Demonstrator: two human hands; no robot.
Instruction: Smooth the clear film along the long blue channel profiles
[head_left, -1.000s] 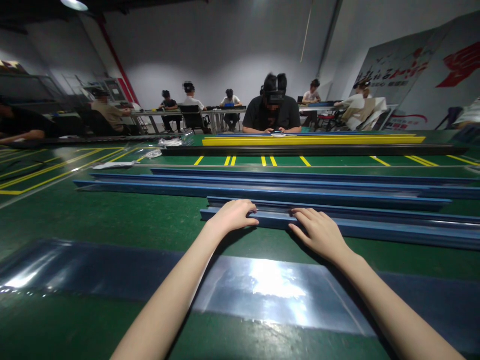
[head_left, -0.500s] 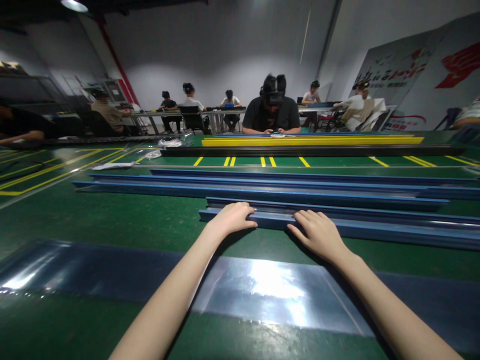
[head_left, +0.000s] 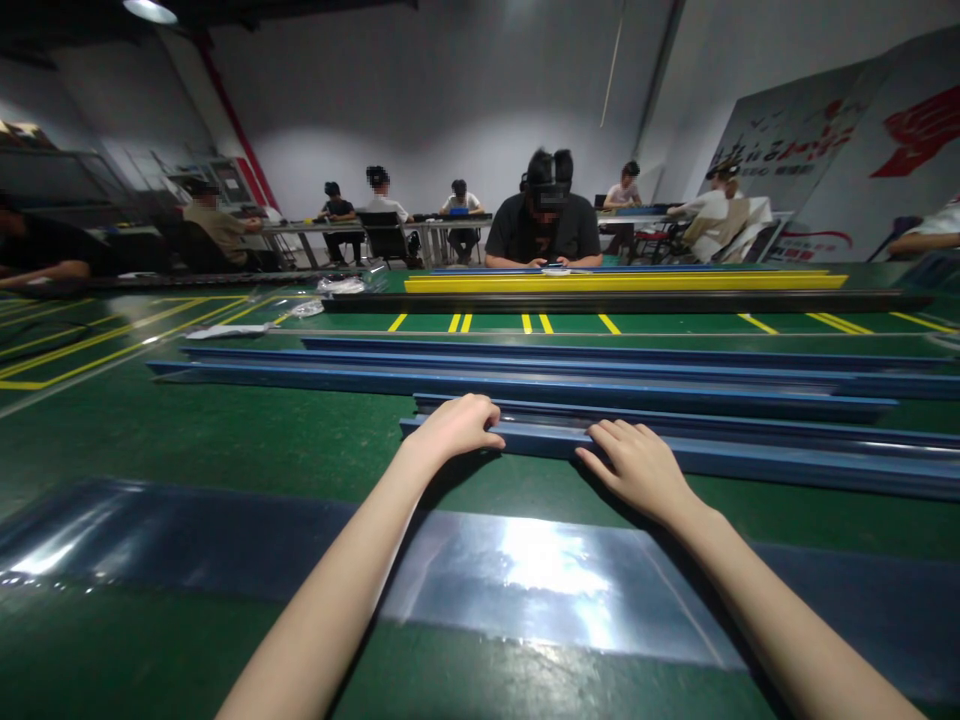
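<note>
At twelve o'clock from the person lies a long, smooth blue channel-shaped bar [head_left: 544, 441], running out towards three o'clock. The left hand [head_left: 460, 424] curls half closed over its near wall at eleven o'clock, thumb in front; the right hand [head_left: 639, 464], flatter, bends its fingers over that wall at one o'clock. Whether either grips cannot be told. Beneath both forearms, a glossy bluish film strip [head_left: 555, 575] covers part of the green tabletop [head_left: 255, 435].

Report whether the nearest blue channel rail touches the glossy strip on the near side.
Apart. The head view shows green tabletop between the front edge of the nearest blue channel rail and the far edge of the glossy strip.
</note>
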